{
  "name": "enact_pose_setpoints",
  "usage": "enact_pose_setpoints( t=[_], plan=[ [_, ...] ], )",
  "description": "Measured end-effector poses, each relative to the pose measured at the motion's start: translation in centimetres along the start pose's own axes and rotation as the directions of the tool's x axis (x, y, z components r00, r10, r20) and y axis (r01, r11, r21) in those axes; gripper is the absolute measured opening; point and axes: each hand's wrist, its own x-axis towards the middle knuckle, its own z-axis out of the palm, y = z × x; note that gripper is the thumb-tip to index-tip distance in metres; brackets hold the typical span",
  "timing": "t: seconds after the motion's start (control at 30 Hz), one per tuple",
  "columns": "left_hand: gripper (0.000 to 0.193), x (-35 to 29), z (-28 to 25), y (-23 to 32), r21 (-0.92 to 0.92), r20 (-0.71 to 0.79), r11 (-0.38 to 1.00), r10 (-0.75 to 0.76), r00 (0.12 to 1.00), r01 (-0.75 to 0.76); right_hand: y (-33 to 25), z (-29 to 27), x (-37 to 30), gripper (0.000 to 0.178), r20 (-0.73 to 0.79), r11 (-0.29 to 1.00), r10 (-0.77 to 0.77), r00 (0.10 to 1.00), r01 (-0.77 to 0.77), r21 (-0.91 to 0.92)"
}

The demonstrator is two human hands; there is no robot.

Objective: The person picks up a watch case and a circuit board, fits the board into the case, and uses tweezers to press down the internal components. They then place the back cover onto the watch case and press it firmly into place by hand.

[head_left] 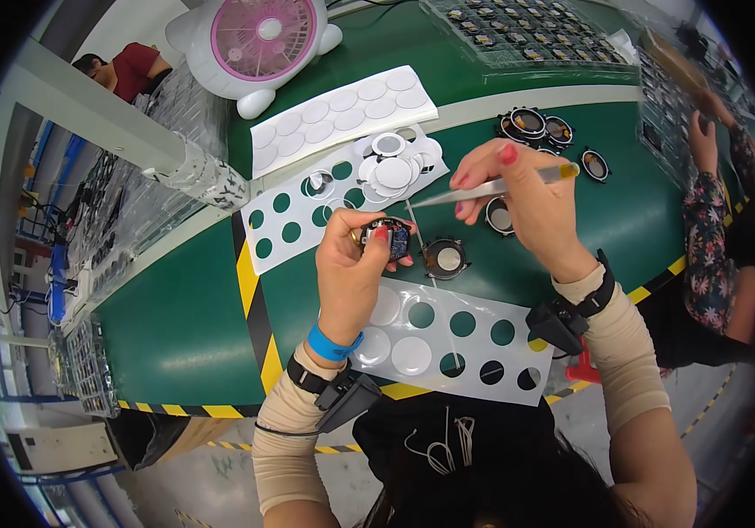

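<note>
In my left hand (348, 268) is a round watch body (399, 241), gripped between thumb and fingers with its circuit parts showing. My right hand (536, 207) pinches a pair of metal tweezers (472, 192); their tip points left, just above the watch body and apart from it. On the green table, a round watch case (445, 259) lies beside my left hand. Another case (499, 216) sits partly under my right hand. Beyond my hands, white round discs (392, 172) are piled on a white sheet with round holes (265, 257).
Nearest me lies another punched sheet (518, 389). Farther back are a sheet of round stickers (329, 114), a white-and-pink fan (267, 30) and a clear parts tray (527, 57). Several watch cases (527, 122) rest at back right. A co-worker's flowered sleeve (709, 251) is at right.
</note>
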Motion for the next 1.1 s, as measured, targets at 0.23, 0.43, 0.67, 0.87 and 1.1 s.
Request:
enact_pose_setpoints(
  t=[0.23,0.43,0.67,0.87,1.1],
  plan=[
    [0.014,-0.3,0.5,-0.2,0.064,0.069,0.996,0.051,0.996,-0.056,-0.2,0.0,-0.1,0.047,0.075,0.999,0.003,0.997,0.001,-0.050],
    [0.014,-0.4,0.5,-0.4,0.112,0.099,0.991,0.067,0.993,-0.078,-0.2,-0.3,-0.1,0.047,0.105,0.999,0.042,0.994,-0.040,-0.021],
    [0.016,-0.6,0.1,-0.7,0.160,0.153,0.980,0.096,0.984,-0.120,-0.4,-0.2,-0.1,0.048,0.081,0.991,0.130,0.988,-0.131,-0.003],
    [0.018,-0.4,-0.1,-0.8,0.257,0.235,0.952,0.102,0.967,-0.163,-0.7,-0.4,0.5,0.049,0.035,0.966,0.256,0.966,-0.257,0.034],
    [0.019,-0.5,0.1,-0.5,0.244,0.317,0.948,0.121,0.941,-0.205,-0.4,-1.0,1.0,0.050,0.095,0.902,0.408,0.908,-0.417,0.109]
  ],
)
